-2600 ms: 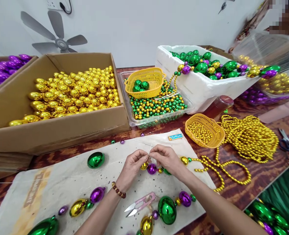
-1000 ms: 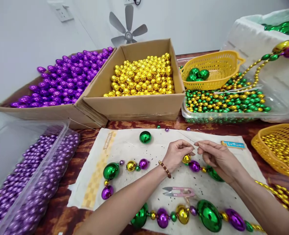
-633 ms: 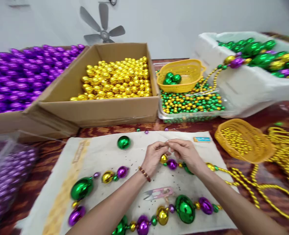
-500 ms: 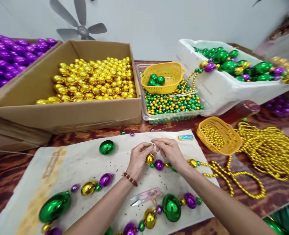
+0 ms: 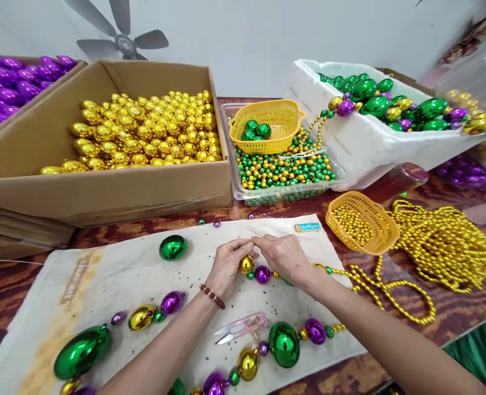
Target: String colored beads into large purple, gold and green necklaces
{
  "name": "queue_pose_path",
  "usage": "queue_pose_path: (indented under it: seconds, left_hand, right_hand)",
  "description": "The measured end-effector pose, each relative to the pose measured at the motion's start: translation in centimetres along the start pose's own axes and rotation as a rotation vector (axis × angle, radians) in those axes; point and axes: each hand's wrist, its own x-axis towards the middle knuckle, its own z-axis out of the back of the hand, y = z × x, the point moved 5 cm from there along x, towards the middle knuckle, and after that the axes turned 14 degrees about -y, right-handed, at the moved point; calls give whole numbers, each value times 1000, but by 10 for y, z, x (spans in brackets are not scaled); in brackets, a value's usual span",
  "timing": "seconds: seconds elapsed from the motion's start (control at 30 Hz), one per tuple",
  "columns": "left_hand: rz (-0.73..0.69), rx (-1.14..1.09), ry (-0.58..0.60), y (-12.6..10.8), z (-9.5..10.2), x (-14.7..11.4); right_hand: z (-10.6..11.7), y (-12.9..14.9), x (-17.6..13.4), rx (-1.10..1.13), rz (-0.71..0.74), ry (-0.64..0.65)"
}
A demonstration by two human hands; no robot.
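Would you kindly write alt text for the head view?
A person's left hand and right hand pinch together, apparently on thin thread, by strung gold, purple and green beads on a white cloth. Pink-handled snips lie nearer the person; a box of gold beads stands behind.

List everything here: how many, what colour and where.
Fan: one, grey, upper left
Oval ornaments: many, purple, far left
Cardboard box: one, brown, back left
Shiny ornaments: many, gold, in that box
Tray: one, clear, back centre
Small beads: many, green and gold, in tray
Upper basket: one, yellow, in tray
Balls: several, green, upper basket
Foam box: one, white, back right
Jar: one, reddish, right
Lower basket: one, yellow, right
Bead strings: uncounted, gold, right
Table: one, brown, underneath
Cloth: one, cream, on table
Loose ornament: one, green, on cloth
Strung ornaments: many, green, gold and purple, on cloth
Snips: one, pink, on cloth
Thread: uncounted, white, left and centre
Left grip: one, pinching thread, centre
Right grip: one, pinching thread, centre
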Motion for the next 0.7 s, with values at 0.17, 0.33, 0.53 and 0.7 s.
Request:
queue_pose_path:
  seconds: [0.17,0.33,0.53,0.7]
  left_hand:
    - [-62,69,-2,0,-1,2]
    - [-103,122,-29,0,-1,3]
    - [-111,28,-22,-4,0,0]
    - [-90,-55,-20,-6,-1,-2]
  right_hand:
    - [-6,5,1,-54,45,63]
    - [-8,5,2,-86,38,80]
    - [-7,-1,-2,-23,-91,-60]
    - [-6,-5,-3,105,-154,-128]
